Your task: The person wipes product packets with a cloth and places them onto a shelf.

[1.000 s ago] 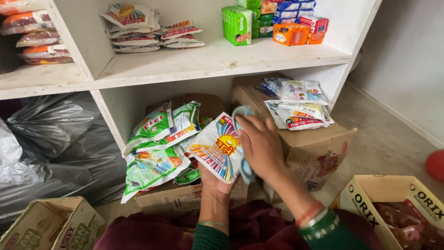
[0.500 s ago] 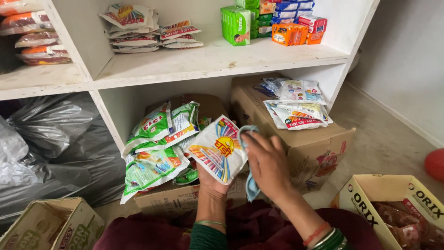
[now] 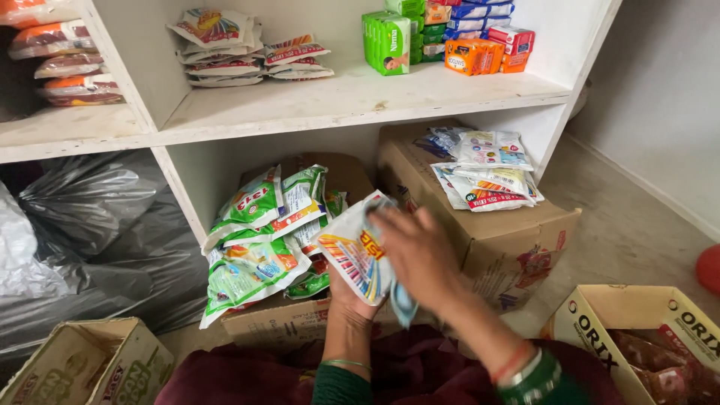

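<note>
at the centre of the frame, the packet (image 3: 358, 255) is white with rainbow stripes and a yellow-red patch, beside a pale blue cloth (image 3: 401, 304). left of it, green and white pouches (image 3: 259, 240) carry red labels. the shelf (image 3: 352, 97) is off-white; at upper right stand green boxes (image 3: 390, 41) and orange boxes (image 3: 472, 56). brown cardboard box (image 3: 510, 240) at right bears white-blue sachets (image 3: 487, 169). black plastic bags (image 3: 90, 225) fill the left. bangles (image 3: 529, 367) at lower right are red and green over maroon fabric (image 3: 420, 371).
</note>
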